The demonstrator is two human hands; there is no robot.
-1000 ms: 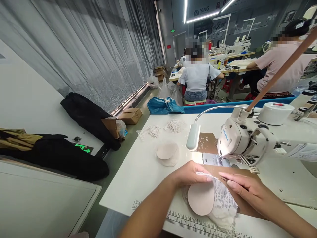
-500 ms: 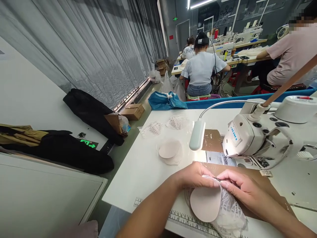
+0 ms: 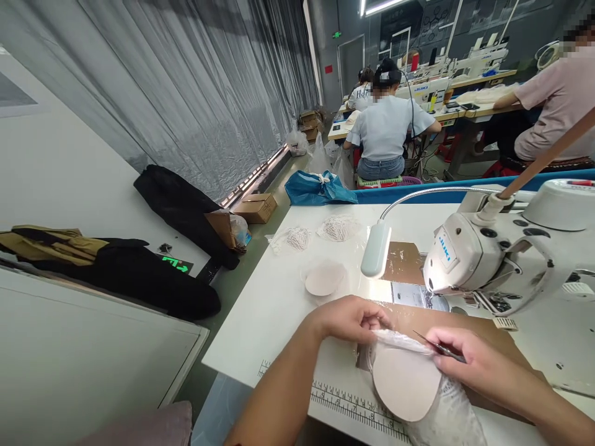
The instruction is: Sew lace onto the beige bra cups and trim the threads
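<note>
My left hand (image 3: 365,319) is closed in a pinch on the upper left edge of a white lace fabric piece (image 3: 449,415). A round beige pad (image 3: 406,381) lies against the lace, below my hands. Held in my right hand (image 3: 460,353) is a slim dark pointed tool (image 3: 441,349), which looks like tweezers; its tip points up and left. The right thumb and fingers also touch the lace edge near the pad's upper right. The lace edge stretches between both hands, just in front of the sewing machine (image 3: 460,254).
Another round beige pad (image 3: 325,280) and two small white lace heaps (image 3: 338,228) lie on the white table (image 3: 260,310). A lamp (image 3: 376,251) hangs near the machine. Printed ruler marks (image 3: 356,412) run along the front edge. Co-workers (image 3: 383,130) sit beyond.
My hands have moved apart, drawing the lace edge out between them. The tool's tip now shows clear of the fabric. The whole view has shifted slightly.
</note>
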